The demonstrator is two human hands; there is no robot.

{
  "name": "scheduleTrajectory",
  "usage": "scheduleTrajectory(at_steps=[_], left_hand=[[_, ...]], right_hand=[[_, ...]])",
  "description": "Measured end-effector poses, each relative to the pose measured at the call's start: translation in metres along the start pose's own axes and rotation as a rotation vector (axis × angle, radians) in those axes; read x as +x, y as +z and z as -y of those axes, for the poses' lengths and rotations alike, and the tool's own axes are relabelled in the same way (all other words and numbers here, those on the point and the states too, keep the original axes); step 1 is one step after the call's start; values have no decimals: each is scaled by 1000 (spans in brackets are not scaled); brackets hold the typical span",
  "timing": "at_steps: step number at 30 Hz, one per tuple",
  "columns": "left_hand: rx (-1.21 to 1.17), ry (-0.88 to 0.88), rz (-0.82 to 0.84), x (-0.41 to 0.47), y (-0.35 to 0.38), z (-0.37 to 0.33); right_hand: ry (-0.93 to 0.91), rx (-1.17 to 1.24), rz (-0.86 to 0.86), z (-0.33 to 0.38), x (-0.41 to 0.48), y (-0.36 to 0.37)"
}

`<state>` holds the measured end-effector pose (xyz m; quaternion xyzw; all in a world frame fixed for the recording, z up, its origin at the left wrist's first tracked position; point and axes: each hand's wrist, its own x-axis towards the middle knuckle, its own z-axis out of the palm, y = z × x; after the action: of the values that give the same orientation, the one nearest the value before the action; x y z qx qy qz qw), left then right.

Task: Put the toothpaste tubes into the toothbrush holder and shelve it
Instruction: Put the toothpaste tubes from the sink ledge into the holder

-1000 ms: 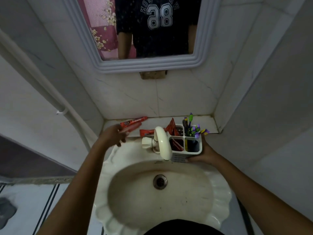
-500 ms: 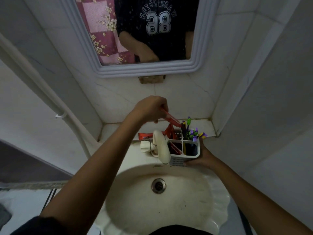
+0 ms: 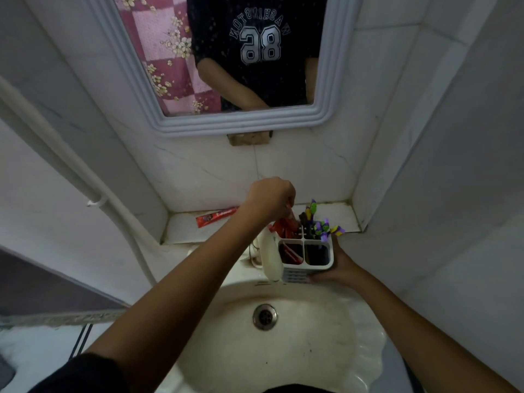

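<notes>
A white four-compartment toothbrush holder (image 3: 317,269) stands on the back rim of the sink, right of the tap. My right hand (image 3: 337,266) grips its right and front side. My left hand (image 3: 270,198) hovers over the holder's back-left compartment, fingers closed on a red toothpaste tube (image 3: 286,225) whose lower end is in that compartment. Another red tube (image 3: 292,253) lies in the front-left compartment. Toothbrushes (image 3: 317,224) with purple and green handles fill the back-right compartment. One more red toothpaste tube (image 3: 217,217) lies flat on the tiled ledge to the left.
A white tap (image 3: 270,256) stands just left of the holder, over the basin (image 3: 354,336) with its drain (image 3: 265,316). The tiled ledge (image 3: 340,214) runs behind the sink. A framed mirror (image 3: 243,121) hangs above it. A white pipe (image 3: 113,205) runs down the left wall.
My left hand took a red tube from the ledge at the left, carried it right over the holder, and has now lowered it into the back-left compartment. My right hand stayed on the holder.
</notes>
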<state>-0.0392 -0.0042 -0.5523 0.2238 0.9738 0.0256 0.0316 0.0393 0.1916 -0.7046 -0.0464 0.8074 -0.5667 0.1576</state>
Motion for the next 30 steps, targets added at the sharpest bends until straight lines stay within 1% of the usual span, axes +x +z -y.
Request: scheduleTrajectory(at_steps=[3, 6, 11, 13, 15, 20, 23, 25, 27, 28, 30], left_hand=[[-49, 2, 14, 2, 8, 1], [-238, -8, 31, 2, 6, 10], [-401, -41, 16, -3, 0, 20], [-370, -53, -5, -4, 3, 19], [-275, -57, -8, -3, 10, 13], [-89, 4, 29, 11, 31, 0], [-36, 57, 27, 16, 36, 1], [-42, 101, 25, 16, 38, 7], [-146, 108, 36, 12, 38, 20], [-240, 76, 44, 9, 39, 30], [-465, -39, -5, 1, 43, 57]], right_hand=[[1, -5, 0, 1, -1, 0], [14, 8, -13, 3, -2, 1], [18, 21, -13, 5, -2, 3], [13, 12, -6, 3, -1, 2], [17, 15, 0, 1, 0, 2], [27, -5, 1, -6, 2, 0], [46, -7, 15, -11, 3, -2], [40, 4, 9, -13, 4, -3], [37, 2, 14, -16, 4, -3], [33, -1, 15, -17, 6, -4], [36, 4, 17, -17, 6, -4]])
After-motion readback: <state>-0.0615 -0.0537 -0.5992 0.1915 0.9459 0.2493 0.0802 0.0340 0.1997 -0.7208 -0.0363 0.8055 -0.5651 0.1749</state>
